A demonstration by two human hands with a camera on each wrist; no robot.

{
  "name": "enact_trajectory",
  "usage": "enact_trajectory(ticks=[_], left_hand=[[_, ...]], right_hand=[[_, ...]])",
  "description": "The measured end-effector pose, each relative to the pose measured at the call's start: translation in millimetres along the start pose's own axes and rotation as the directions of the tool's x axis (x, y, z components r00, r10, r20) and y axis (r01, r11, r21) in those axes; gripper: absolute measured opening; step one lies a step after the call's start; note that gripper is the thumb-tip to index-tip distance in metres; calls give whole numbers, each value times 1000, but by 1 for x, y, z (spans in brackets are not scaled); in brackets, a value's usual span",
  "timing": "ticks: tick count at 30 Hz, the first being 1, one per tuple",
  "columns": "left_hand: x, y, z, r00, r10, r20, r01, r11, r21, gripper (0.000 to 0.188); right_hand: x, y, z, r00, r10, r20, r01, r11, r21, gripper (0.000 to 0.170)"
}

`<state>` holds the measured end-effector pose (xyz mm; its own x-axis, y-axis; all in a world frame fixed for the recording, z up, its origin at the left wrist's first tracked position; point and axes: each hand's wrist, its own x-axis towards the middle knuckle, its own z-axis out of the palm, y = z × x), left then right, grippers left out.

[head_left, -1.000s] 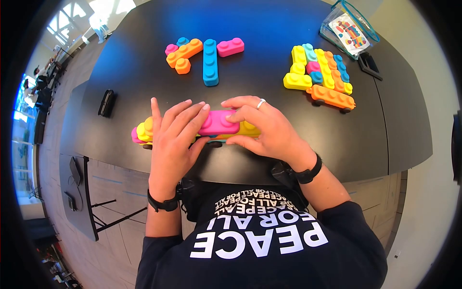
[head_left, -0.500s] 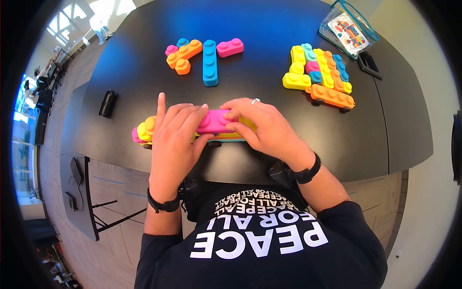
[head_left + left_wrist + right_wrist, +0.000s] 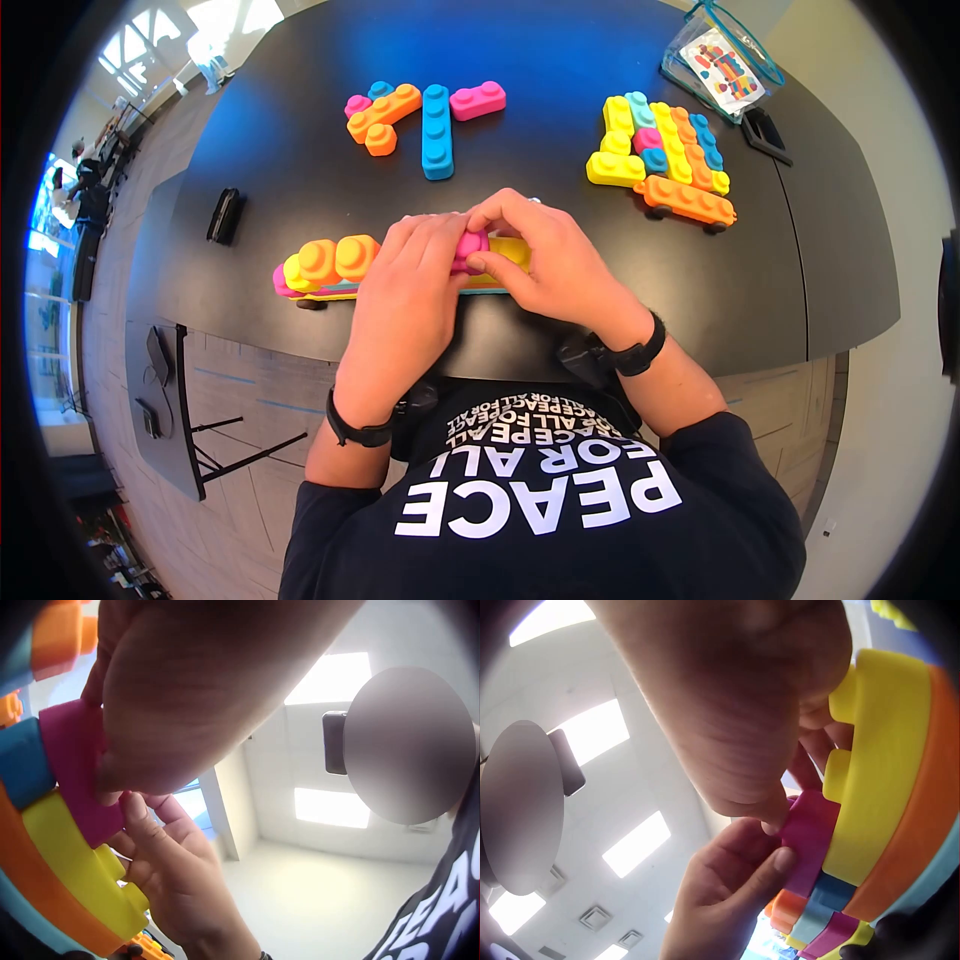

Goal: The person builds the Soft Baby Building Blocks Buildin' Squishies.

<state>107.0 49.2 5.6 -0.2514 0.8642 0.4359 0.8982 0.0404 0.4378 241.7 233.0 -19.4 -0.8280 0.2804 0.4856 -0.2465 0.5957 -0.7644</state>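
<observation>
Over a black table (image 3: 700,310), both hands (image 3: 405,315) grip a pink block (image 3: 469,252).

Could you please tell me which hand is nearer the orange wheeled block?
The right hand. It grips the pink block, below and left of the orange wheeled block in the head view; the left hand grips it from farther left.

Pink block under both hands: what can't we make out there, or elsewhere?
- Pink block, head view: ends hidden by the left hand and right hand.
- Whether it's fully seated: the block itself covers the studs beneath, all views.
- Orange layer, right wrist view: cut off by the right edge.
- Printed card, head view: details too small.
</observation>
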Motion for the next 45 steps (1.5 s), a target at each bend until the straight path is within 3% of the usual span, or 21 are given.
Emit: enact_trajectory(ticks=[2,5,8,12,13,15,18,21,24,27,30,34,36,40,42,45], left_hand=[[-2,8,11,1000,-18,-13,19,994,110,77],[-6,13,24,999,-26,-33,32,979,200,90],[-6,9,29,999,-11,-44,21,972,235,91],[-9,3,37,998,11,-66,8,962,274,90],[-9,1,38,997,16,-70,4,958,287,90],[-9,1,39,997,17,-80,6,959,284,90],[-10,2,41,996,15,-92,12,959,282,90],[-9,2,41,995,11,-94,16,960,279,92],[-7,7,35,998,-11,-68,28,968,249,93],[-7,7,34,998,-16,-59,30,969,245,95],[-6,6,35,997,-21,-72,37,970,240,96],[-6,7,36,996,-30,-80,48,972,228,95],[-6,8,35,997,-32,-76,49,972,230,95],[-6,8,35,997,-43,-69,57,972,228,94],[-7,9,36,996,-38,-77,55,971,231,95],[-5,9,36,997,-29,-72,45,973,227,96]], right_hand=[[1,7,-3,997,-74,-17,74,997,-7,32],[3,3,-11,994,108,14,-109,973,204,40],[21,19,-39,970,168,173,-204,956,211,43],[76,59,-70,962,233,144,-212,966,-148,55],[87,79,-73,968,189,164,-141,954,-265,58],[103,130,-73,971,106,215,10,878,-479,66],[117,187,-60,965,83,249,118,710,-694,78],[137,178,-50,941,258,219,5,638,-770,85],[147,183,-46,918,317,237,-15,626,-780,86],[156,170,-49,918,309,248,16,596,-803,74],[150,192,-49,935,230,271,39,692,-721,62],[132,172,-67,930,162,331,60,820,-570,52],[111,146,-73,965,49,259,69,901,-429,52],[61,59,-87,988,-28,149,67,962,-264,54],[37,24,-92,986,0,168,38,974,-222,56],[6,2,-82,987,-79,140,99,985,-142,59]])
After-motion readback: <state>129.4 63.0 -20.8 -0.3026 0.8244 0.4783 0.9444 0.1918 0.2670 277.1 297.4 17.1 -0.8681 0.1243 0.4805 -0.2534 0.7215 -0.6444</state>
